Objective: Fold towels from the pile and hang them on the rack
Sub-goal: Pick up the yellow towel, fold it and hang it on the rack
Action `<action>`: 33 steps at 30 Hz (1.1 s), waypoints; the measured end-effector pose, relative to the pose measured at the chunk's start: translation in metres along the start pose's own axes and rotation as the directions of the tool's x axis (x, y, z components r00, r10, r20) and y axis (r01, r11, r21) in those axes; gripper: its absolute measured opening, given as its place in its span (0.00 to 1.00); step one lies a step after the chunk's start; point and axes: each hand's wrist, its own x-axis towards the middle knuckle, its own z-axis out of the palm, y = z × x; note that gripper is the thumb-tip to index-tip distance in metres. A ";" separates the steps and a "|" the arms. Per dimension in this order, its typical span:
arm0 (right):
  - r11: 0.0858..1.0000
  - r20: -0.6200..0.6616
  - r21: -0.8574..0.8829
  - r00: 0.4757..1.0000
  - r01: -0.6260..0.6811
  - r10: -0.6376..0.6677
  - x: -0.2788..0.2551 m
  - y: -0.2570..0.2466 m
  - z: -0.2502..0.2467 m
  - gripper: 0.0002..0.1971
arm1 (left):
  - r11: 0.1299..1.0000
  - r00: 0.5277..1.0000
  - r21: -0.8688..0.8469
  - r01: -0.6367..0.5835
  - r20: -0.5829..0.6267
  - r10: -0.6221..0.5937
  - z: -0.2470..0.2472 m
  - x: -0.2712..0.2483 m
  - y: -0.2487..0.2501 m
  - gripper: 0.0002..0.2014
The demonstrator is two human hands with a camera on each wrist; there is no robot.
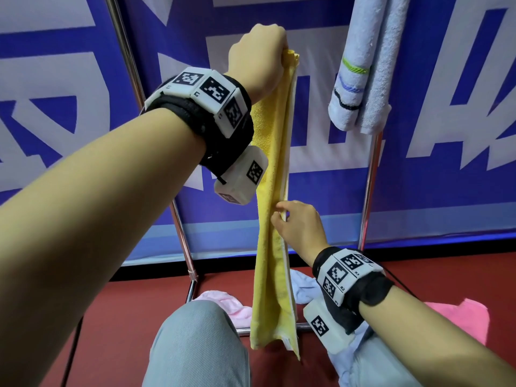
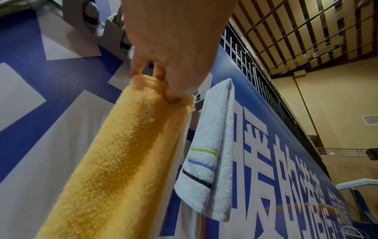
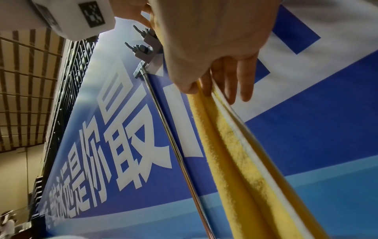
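A long yellow towel (image 1: pixel 272 208), folded lengthwise into a narrow strip, hangs straight down in front of the rack. My left hand (image 1: pixel 268 46) is raised and grips its top end; the left wrist view shows thumb and fingers of that left hand (image 2: pixel 161 84) bunched on the towel's (image 2: pixel 122 153) top edge. Halfway down, my right hand (image 1: pixel 282 216) pinches the folded layers. In the right wrist view the right hand (image 3: pixel 210 90) has its thumb on one side of the towel (image 3: pixel 235 153) and its fingers along the other.
A white striped towel (image 1: pixel 360 74) hangs on the rack at upper right. Chrome rack poles (image 1: pixel 371 177) rise on both sides, with a base bar (image 1: pixel 243 329) on the red floor. Pink (image 1: pixel 223 301) and pale blue (image 1: pixel 304 286) towels lie below. My knee (image 1: pixel 195 344) is in front.
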 end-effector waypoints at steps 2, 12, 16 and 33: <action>1.000 0.033 0.008 0.999 -0.007 0.007 -0.001 -0.002 0.002 0.15 | 1.000 1.000 0.009 -0.005 0.004 0.005 0.000 0.000 0.002 0.16; 0.968 0.062 0.098 0.972 -0.231 0.225 0.009 0.002 0.034 0.19 | 0.999 0.998 0.036 0.004 -0.068 -0.001 -0.002 0.002 0.014 0.15; 0.955 0.021 0.009 0.954 -0.298 0.298 0.015 0.007 0.040 0.24 | 0.999 0.997 0.032 0.031 -0.078 -0.028 -0.004 0.002 0.013 0.16; 0.954 0.133 0.108 0.955 -0.279 0.265 0.018 0.063 0.037 0.16 | 0.987 0.990 0.069 0.143 0.007 -0.143 0.006 -0.002 -0.026 0.15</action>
